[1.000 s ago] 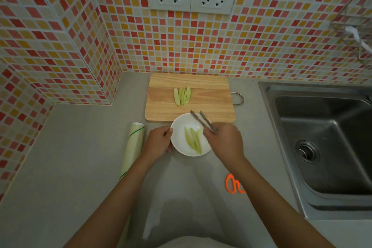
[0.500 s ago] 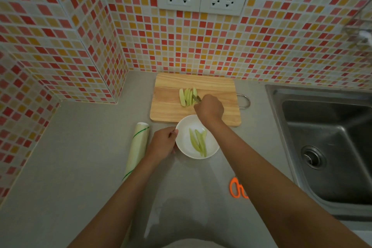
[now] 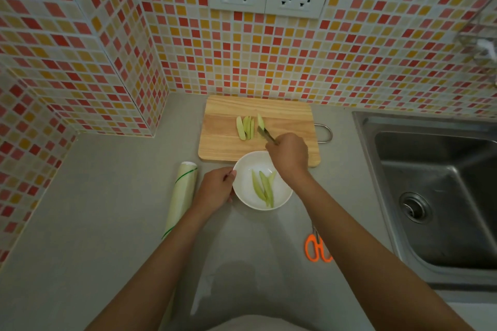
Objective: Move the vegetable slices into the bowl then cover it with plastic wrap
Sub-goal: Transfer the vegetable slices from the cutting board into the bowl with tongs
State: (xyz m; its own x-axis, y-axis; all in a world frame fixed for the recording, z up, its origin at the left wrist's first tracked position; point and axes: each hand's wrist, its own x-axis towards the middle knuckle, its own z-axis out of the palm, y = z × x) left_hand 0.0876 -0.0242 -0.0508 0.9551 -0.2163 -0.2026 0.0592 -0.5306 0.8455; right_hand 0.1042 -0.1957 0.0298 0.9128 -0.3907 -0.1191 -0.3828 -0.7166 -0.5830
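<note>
Both forearms are bare, with no sleeves, watch or rings to see. The left hand and right hand wear no gloves.

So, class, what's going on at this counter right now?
A person is moving vegetable slices from a board into a white bowl. The right hand holds tongs closed on one slice on the board; more slices lie beside it. The left hand steadies the bowl, which already holds some. The wrap roll lies unused.

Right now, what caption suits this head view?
Right hand tweezers a vegetable slice on the board; left hand steadies the bowl.
</note>
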